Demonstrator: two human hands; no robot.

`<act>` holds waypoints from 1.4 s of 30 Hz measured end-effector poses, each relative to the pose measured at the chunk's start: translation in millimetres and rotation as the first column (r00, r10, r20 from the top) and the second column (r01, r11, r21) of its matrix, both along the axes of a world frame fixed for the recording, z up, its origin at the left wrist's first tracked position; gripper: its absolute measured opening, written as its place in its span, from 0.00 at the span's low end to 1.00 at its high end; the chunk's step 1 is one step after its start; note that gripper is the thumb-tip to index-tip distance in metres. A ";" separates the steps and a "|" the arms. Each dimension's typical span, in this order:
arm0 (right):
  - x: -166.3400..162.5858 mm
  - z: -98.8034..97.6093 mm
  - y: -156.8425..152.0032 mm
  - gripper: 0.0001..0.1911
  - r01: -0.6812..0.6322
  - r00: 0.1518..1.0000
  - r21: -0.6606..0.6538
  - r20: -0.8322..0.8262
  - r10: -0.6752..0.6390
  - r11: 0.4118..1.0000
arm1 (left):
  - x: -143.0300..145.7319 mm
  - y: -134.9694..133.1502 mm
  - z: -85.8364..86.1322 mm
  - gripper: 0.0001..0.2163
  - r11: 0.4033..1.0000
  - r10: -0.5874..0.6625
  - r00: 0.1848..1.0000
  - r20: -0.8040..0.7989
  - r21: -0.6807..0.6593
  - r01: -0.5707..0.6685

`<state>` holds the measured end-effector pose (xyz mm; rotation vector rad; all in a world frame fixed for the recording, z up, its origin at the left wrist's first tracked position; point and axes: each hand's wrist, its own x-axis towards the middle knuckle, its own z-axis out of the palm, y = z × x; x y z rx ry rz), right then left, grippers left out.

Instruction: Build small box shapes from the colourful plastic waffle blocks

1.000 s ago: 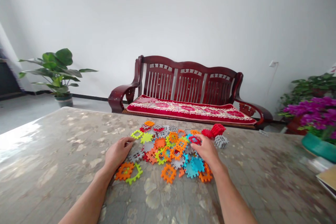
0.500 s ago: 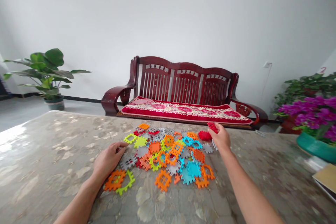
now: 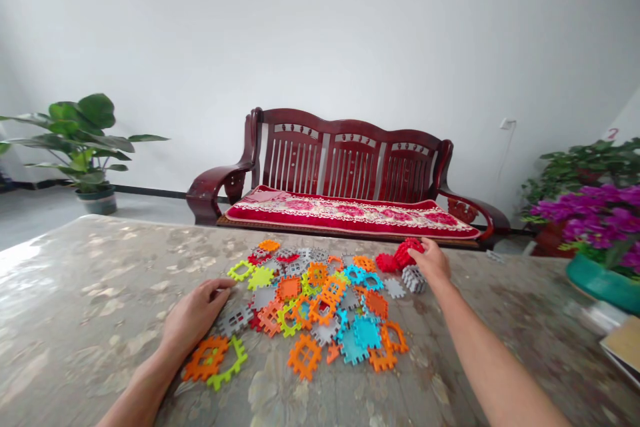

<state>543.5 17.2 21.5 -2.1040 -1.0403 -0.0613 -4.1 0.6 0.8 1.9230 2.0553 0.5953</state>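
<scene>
Right hand [image 3: 434, 263]: thumb and fingertips on the near-right edge of a stack of red toothed plates [image 3: 406, 252]; can't tell if they pinch one or just touch. Just below the fingers: stack of gray notched plates [image 3: 413, 278], edges ribbed like gear teeth. Left past the red stack: second red stack [image 3: 386, 262], lower. Loose gray plate [image 3: 395, 288], flat, nearer the person.

Left hand [image 3: 195, 313]: fingers loosely curled, holding nothing, resting low at the pile's left edge. Just beside it: gray windowed plate [image 3: 235, 320]. Nearer the person: orange plate [image 3: 199, 369] with cutouts, touching a curved lime frame [image 3: 237, 365].

Between hands: jumbled pile of plastic-looking interlocking plates [image 3: 320, 312], some solid, some windowed.

Under all: table [image 3: 277, 403], glossy floral-patterned cover. Beyond hands: dark-red polished bench [image 3: 327, 127], slatted back, patterned red runner [image 3: 350, 209].
</scene>
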 end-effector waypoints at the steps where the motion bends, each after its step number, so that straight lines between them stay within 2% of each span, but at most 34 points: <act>1: 1.3 -0.8 1.1 0.31 -0.002 1.000 0.004 0.002 0.002 1.000 | -0.3 0.2 -0.5 0.16 1.000 -0.002 1.000 0.004 0.004 0.002; 8: 2.5 0.2 5.5 0.31 -0.018 1.000 0.021 0.009 0.017 1.000 | -2.2 2.5 -4.6 0.16 1.000 -0.005 1.000 0.015 0.021 0.005; 13: -3.2 8.6 -1.5 0.31 -0.021 1.000 0.040 0.018 0.020 0.999 | -3.3 3.9 -6.4 0.16 0.999 -0.010 1.000 0.018 0.031 0.009; 16: -17.9 12.6 -11.7 0.28 -0.022 0.999 0.121 0.035 0.018 0.992 | -1.9 2.9 -4.5 0.15 1.000 0.006 1.000 0.013 0.027 -0.006; 19: -46.8 7.5 -26.2 0.24 -0.172 0.985 0.281 0.031 0.170 0.944 | 1.0 -0.2 -0.1 0.16 1.000 0.017 1.000 0.001 0.013 -0.017; 21: -71.6 -1.3 -38.7 0.23 -0.292 0.952 0.326 0.013 0.305 0.899 | 3.3 -2.8 3.2 0.16 1.000 0.015 1.000 0.000 0.015 -0.015; 24: -106.5 -17.9 -60.3 0.21 -0.416 0.899 0.306 -0.006 0.438 0.856 | 6.2 -5.8 7.1 0.16 1.000 0.013 1.000 0.015 0.013 -0.013; 26: -122.7 -28.5 -74.0 0.20 -0.444 0.881 0.277 -0.039 0.472 0.852 | 7.3 -6.8 8.3 0.16 1.000 0.012 1.000 0.011 0.014 -0.012; 32: -138.5 -51.1 -99.1 0.22 -0.429 0.889 0.216 -0.071 0.453 0.877 | 7.5 -7.0 8.4 0.16 1.000 -0.006 1.000 0.006 0.009 0.006; 36: -139.2 -56.5 -102.2 0.24 -0.419 0.890 0.184 -0.110 0.442 0.889 | 8.6 -7.2 9.2 0.15 1.000 -0.007 1.000 0.006 0.014 0.007; 42: -141.6 -51.6 -99.6 0.25 -0.400 0.899 0.161 -0.123 0.420 0.902 | 10.2 -8.2 11.4 0.15 1.000 0.008 1.000 0.006 0.002 -0.008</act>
